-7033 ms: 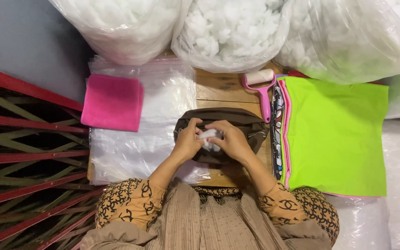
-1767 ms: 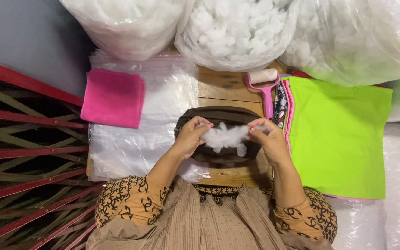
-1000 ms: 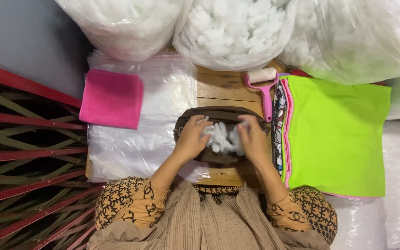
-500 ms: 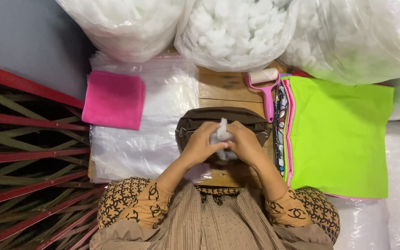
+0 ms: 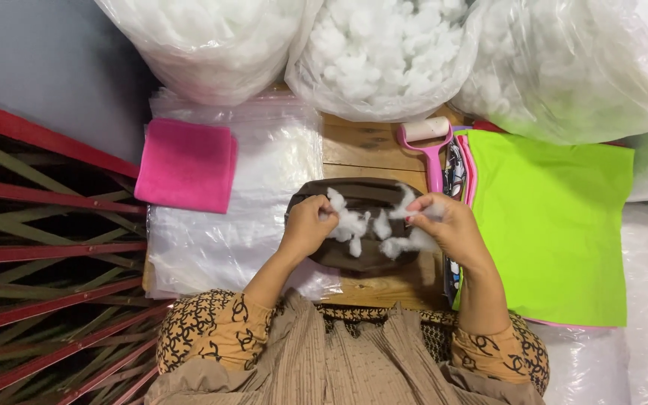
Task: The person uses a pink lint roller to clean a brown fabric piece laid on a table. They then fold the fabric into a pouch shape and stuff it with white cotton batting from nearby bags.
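Both hands work over a dark brown fabric piece [image 5: 365,255] lying at the near edge of a wooden table [image 5: 358,146]. The left hand [image 5: 307,225] pinches one end of a tuft of white stuffing [image 5: 354,223]; the right hand [image 5: 448,225] pinches the other end, the fibre stretched thin between them above the fabric. A stack of clear plastic bags [image 5: 226,240] covers the table's left side, with a pink folded cloth [image 5: 185,165] on its far left corner. A pink-handled lint roller [image 5: 429,142] lies just right of the fabric, beside a lime green cloth [image 5: 549,225]. Large clear sacks of white stuffing [image 5: 384,52] line the far edge.
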